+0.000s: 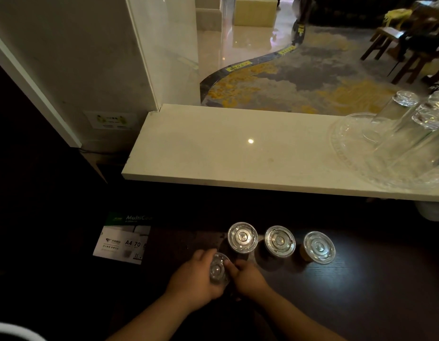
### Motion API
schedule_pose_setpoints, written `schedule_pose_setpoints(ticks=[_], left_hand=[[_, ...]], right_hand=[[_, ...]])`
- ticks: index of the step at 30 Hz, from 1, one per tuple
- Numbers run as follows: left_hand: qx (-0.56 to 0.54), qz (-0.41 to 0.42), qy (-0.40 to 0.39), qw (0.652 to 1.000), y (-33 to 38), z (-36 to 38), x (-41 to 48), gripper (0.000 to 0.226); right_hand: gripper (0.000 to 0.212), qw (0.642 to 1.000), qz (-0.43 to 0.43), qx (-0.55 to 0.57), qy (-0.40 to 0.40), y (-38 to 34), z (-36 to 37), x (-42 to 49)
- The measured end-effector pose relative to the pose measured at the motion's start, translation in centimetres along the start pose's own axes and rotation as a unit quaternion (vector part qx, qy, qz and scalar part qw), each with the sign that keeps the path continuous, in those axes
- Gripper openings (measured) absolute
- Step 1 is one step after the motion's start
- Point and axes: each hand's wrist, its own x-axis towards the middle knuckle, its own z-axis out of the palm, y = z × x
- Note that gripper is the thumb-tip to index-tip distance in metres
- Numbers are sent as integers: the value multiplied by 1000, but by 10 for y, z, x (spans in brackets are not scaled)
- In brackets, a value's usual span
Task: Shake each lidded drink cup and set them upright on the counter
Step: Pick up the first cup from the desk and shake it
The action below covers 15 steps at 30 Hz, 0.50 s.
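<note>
Three lidded drink cups stand upright in a row on the dark counter (361, 291): one at the left (242, 237), one in the middle (279, 241), one at the right (319, 247). Each has a clear round lid. A fourth lidded cup (218, 269) is in front of the row, its lid blurred. My left hand (194, 279) wraps around its left side and my right hand (248, 279) holds its right side. The cup's body is hidden by my fingers.
A pale stone ledge (238, 148) runs behind the dark counter. On its right end stands a clear glass tray (349, 153) with several upturned glasses (405, 114). A box of A4 paper (122, 239) sits left of the cups. A wall is at the far left.
</note>
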Motion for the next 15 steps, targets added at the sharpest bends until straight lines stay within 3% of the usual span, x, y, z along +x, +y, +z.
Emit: schedule_pose_setpoints(ticks=[3,7,15], left_hand=[[89,11,1,996,10,2,3,109],[157,8,0,988,20,1,6,106],[130,12,3,991,19,-4,7,100]], right_hand=[[42,1000,-3,-17,-8,-5,-3,-5],[41,1000,12,-11,-16,-6,-5,-7],[46,995,50,61,-66,-17,-13,-16]])
